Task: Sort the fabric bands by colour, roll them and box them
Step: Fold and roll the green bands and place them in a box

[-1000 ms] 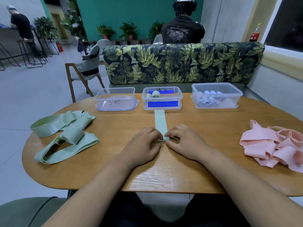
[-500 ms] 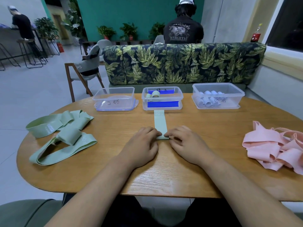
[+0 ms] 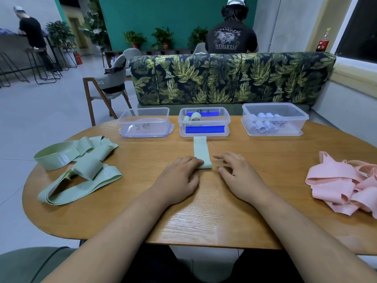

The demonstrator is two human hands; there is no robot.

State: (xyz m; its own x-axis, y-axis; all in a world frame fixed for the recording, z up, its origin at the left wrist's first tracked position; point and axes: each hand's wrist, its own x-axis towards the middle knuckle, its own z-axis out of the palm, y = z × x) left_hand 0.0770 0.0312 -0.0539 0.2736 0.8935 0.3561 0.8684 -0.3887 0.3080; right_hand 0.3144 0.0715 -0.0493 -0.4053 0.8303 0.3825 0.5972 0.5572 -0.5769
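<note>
Behind wood tbl (image 3: 204, 217): leaf-print sofa (image 3: 230, 78), teal wall (image 3: 163, 15).

We find bare table (image 3: 142, 160) between the green pile (image 3: 81, 166) on the left and the pink pile (image 3: 342, 186) on the right, split at the centre by the flat strip (image 3: 201, 152). Along the far edge the left box (image 3: 143, 127), middle box (image 3: 204, 121) and right box (image 3: 274, 111) stand as a wall, with narrow gaps between them.
</note>
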